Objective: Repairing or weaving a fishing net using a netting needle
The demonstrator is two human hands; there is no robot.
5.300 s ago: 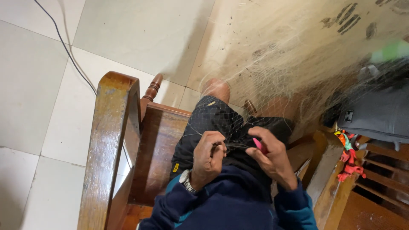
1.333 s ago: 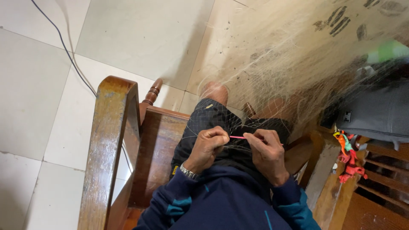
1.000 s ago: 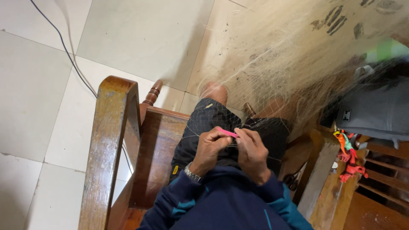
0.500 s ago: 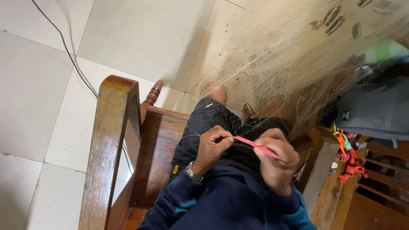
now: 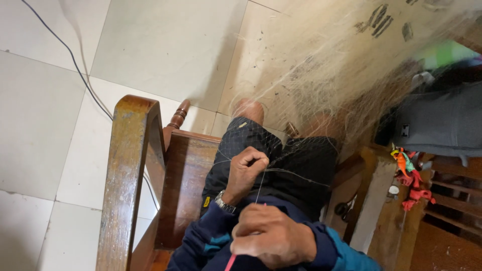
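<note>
Left hand (image 5: 247, 169) is over the lap, fingers curled tight, pinching thin pale thread (image 5: 281, 173) of the fishing net (image 5: 321, 80). Right hand (image 5: 273, 236) is pulled back near the chest, fist closed around a pink netting needle (image 5: 231, 262), thread running taut up to the left hand. Net drapes from the knees across the tiled floor (image 5: 165, 50). Wooden chair arm (image 5: 125, 175) at left, watch (image 5: 224, 202) on left wrist.

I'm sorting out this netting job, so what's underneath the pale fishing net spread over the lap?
Under the fine pale fishing net show black shorts, two bare knees and beige floor tiles. Its thick bunch at upper right hides whatever lies below.
</note>
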